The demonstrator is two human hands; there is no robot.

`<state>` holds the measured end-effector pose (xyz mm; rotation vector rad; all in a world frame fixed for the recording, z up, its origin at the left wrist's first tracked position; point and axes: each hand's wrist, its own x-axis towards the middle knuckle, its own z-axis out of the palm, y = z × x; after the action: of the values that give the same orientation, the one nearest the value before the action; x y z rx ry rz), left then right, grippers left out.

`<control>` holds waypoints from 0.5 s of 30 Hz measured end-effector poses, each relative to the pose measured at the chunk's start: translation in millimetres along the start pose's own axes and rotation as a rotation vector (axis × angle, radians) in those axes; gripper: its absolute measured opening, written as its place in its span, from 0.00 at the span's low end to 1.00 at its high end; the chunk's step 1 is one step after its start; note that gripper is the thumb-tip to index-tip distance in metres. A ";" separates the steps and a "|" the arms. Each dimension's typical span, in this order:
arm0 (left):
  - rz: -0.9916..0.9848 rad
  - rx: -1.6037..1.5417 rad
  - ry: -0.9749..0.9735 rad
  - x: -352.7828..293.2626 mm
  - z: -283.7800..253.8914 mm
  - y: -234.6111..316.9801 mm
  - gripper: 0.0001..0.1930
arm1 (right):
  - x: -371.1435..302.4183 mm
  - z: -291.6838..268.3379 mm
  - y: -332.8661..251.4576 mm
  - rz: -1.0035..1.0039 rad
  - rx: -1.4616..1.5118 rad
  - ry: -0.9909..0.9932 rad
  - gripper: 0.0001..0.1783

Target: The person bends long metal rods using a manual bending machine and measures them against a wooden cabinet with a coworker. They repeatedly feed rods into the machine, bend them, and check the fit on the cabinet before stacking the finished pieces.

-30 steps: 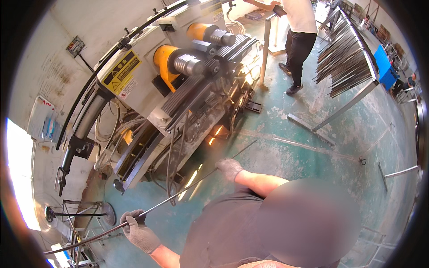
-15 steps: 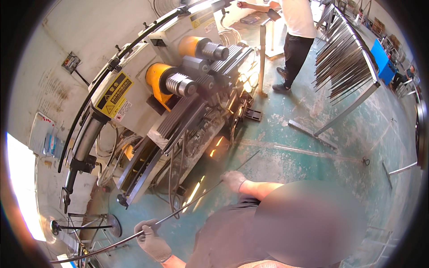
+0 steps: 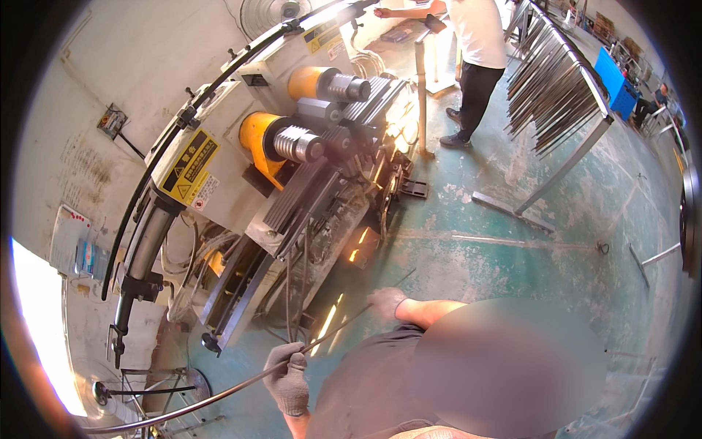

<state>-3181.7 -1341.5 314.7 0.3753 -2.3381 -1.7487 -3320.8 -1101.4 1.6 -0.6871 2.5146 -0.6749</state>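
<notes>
A long thin metal rod (image 3: 208,399) runs slantwise across the lower part of the view, from the lower left edge up past both hands. My left hand (image 3: 287,379), in a grey work glove, is closed round it near the middle. Farther up, my right hand (image 3: 386,301), also gloved, grips the rod's thinner part, though its fingertips are hard to make out. The rod's free tip sticks out beyond that hand over the green floor. A dark garment lies between my arms, and a round blurred patch covers part of the lower right.
A large machine (image 3: 219,172) with yellow-orange rollers (image 3: 263,146) and a projecting metal beam (image 3: 234,296) stands ahead on the left. Beyond it stands a person (image 3: 479,36) in a white shirt. Many thin rods (image 3: 556,99) hang on a rack (image 3: 563,172) at the right.
My left hand has moved right and slightly up, nearer my right hand, with the rod still in it. The rod's tip sits a little lower. My right hand has barely moved.
</notes>
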 end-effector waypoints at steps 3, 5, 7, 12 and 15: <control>0.041 0.007 -0.048 2.0 -1.6 -13.4 0.08 | 1.2 3.3 0.1 0.016 0.008 -0.012 0.15; 0.060 0.023 -0.074 4.3 -0.6 -14.8 0.08 | 1.1 3.0 -0.3 0.023 0.015 -0.005 0.15; 0.062 0.032 -0.094 6.4 1.3 -14.2 0.08 | 1.7 1.9 -0.9 0.027 0.017 -0.007 0.15; 0.114 0.054 -0.127 9.8 2.0 -16.8 0.07 | -0.3 -3.8 -7.6 0.043 0.020 -0.025 0.15; 0.113 0.063 -0.125 11.3 2.3 -15.5 0.07 | 1.7 0.5 -4.1 0.040 0.023 -0.014 0.15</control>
<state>-3191.8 -1347.2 299.3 0.1437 -2.4519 -1.6952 -3320.5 -1105.6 3.0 -0.6297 2.4973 -0.6814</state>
